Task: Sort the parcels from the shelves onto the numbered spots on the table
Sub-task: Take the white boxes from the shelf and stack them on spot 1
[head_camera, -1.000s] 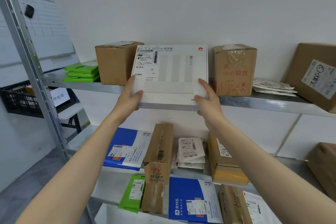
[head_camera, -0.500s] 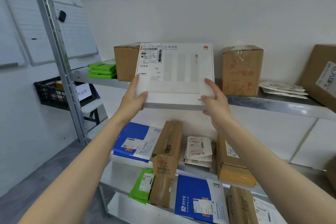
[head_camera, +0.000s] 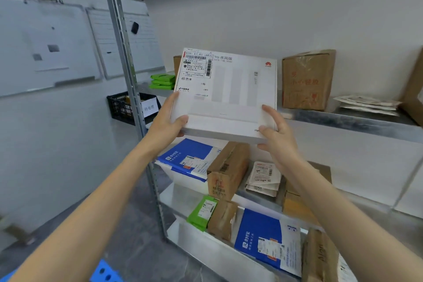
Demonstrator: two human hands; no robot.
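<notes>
Your left hand grips the near left corner of the white box, thumb on top. The box hangs in front of the shelf, label facing you, its long side running hand to hand. Your right hand grips the near right corner, equally close.

The white box carries pale grey vertical bars, a red logo at its top right corner and a black-printed label. Bright green pouches lie at the left end of the grey shelf; the brown carton bears red print.
</notes>
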